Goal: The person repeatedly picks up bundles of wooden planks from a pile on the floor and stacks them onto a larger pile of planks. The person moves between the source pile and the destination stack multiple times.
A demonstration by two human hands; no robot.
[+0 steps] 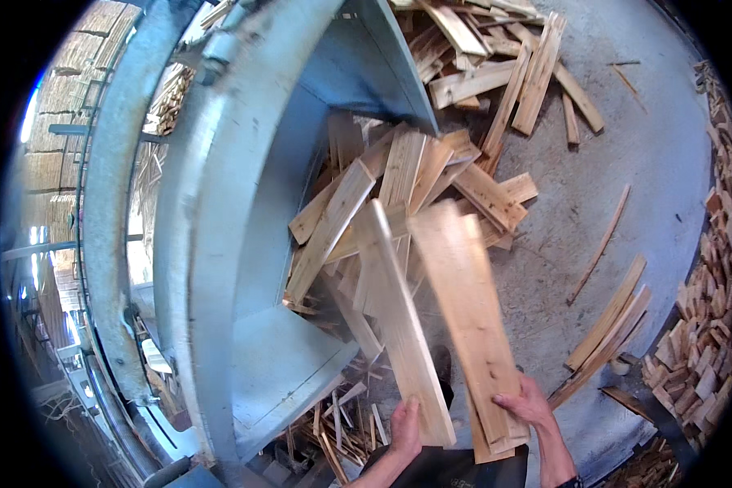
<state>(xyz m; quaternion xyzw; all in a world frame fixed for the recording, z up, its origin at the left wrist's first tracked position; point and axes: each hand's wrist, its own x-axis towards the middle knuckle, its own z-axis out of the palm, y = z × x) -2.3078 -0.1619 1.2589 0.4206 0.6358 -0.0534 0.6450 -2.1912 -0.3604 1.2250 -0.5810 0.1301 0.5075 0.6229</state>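
My left hand [405, 424] grips the lower end of a pale wooden board [403, 333], its thumb lying on the face. My right hand [525, 403] is closed around the near end of a small stack of wooden boards [472, 301], at least two laid together. Both loads point up and away from me, side by side with a narrow gap between them. Their far ends are blurred and overlap a heap of loose boards [403, 167] in front of me. The fingers beneath the boards are hidden.
A large blue metal housing [260, 358] with an open side stands at left, next to the heap. More boards [537, 81] lie on the concrete floor [577, 211] beyond. Several curved strips [610, 325] are at right, before a long stack of wood pieces [699, 358]. Scraps [342, 431] litter the lower left.
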